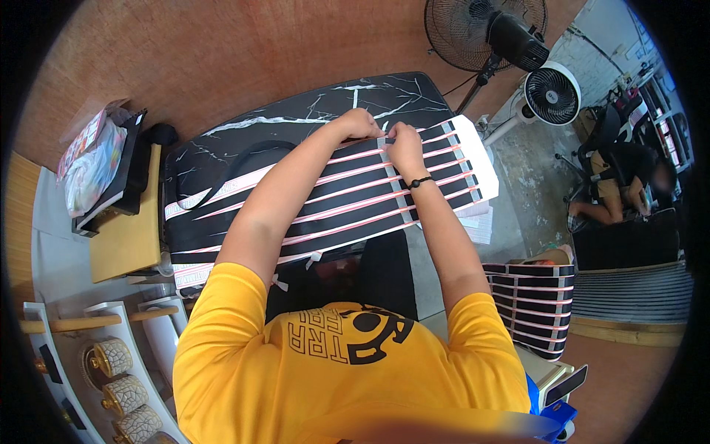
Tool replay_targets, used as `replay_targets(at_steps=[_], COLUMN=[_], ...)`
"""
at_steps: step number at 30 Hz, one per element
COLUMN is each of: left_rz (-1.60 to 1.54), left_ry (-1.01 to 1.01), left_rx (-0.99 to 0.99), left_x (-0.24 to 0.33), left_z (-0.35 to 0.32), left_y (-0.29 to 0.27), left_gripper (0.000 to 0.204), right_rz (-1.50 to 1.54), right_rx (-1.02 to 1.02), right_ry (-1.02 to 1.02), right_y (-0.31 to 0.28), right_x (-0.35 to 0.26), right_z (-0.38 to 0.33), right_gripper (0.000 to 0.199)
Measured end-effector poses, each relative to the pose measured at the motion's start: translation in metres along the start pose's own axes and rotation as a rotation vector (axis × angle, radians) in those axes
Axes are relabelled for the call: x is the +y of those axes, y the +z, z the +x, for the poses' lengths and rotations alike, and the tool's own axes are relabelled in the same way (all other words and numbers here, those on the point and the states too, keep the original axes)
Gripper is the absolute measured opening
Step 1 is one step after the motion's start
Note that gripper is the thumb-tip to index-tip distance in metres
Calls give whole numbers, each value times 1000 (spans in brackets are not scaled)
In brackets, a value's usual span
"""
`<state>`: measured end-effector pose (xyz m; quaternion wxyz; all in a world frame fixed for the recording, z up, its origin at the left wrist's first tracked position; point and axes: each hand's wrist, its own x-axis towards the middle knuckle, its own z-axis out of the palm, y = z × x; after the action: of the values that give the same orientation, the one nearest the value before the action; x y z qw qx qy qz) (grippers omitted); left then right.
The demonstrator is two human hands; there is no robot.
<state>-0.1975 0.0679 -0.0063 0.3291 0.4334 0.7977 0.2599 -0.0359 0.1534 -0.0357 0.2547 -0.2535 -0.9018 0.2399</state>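
A white sheet bearing long black strips with pink-and-white lines between them lies across the table. Short grey bands cross the black strips in two columns. At the far edge of the sheet, my left hand has its thumb and fingers pinched together above the top of one grey column. Close beside it, my right hand is pinched at the same spot, with its wrist over the strips. Whatever sits between the fingertips is too small to make out. A loose black band curls over the left part of the strips.
The black marble-patterned table stands against a wooden wall. Two fans, one black and one white, stand at the far right. Another striped sheet hangs at my right. A person sits farther off. Bags lie at left.
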Motion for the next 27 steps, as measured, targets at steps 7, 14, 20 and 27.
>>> replay_targets(at_steps=[7,14,20,27], left_rz=[34,94,111,-62], left_ry=[68,115,120,258], left_rx=[-121,-45,-33,-38], left_x=[7,4,1,15], left_z=[7,11,15,-10], left_y=[-7,0,5,0], left_gripper=[22,21,20,38], right_rz=[87,176,318,434], right_rx=[46,174,110,15], right_ry=[-23,-16,-58,34], right_y=[3,10,-6,-15], right_x=[5,-1,5,27], right_z=[-5,-12,-20,-10], right_gripper=[24,18,14,11])
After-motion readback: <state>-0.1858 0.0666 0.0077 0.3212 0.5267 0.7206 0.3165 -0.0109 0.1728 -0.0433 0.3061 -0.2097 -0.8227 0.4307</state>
